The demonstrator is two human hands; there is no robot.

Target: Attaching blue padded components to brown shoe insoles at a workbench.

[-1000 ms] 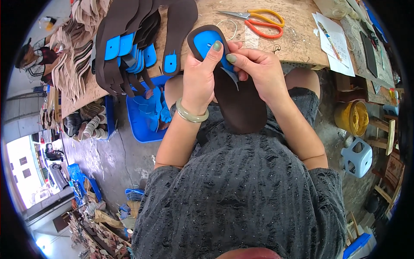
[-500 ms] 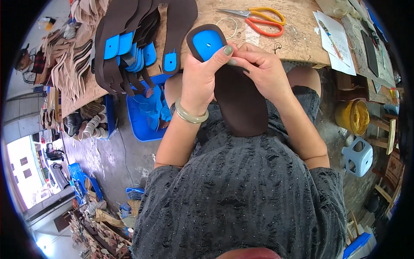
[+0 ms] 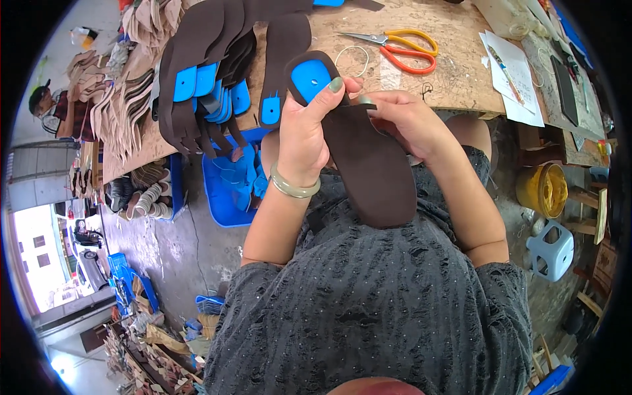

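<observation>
A dark brown shoe insole [image 3: 375, 171] with a blue heel pad [image 3: 309, 78] is held in front of my chest, over the near edge of the wooden workbench [image 3: 454, 79]. My left hand [image 3: 306, 135], with a pale green bangle on its wrist, grips the insole's left side, thumb pressed beside the blue pad. My right hand [image 3: 405, 118] pinches the insole's right edge just below the pad.
A row of brown insoles with blue pads [image 3: 210, 92] overhangs the bench at left. Orange-handled scissors [image 3: 401, 47] and papers [image 3: 513, 72] lie on it. A blue tray of blue pieces [image 3: 227, 191], a yellow bucket [image 3: 543, 189] and a pale stool [image 3: 552, 249] stand on the floor.
The blue pad, partly peeled and lifted a second ago, now lies flat on the insole's heel. My hands and the insole stay in nearly the same place.
</observation>
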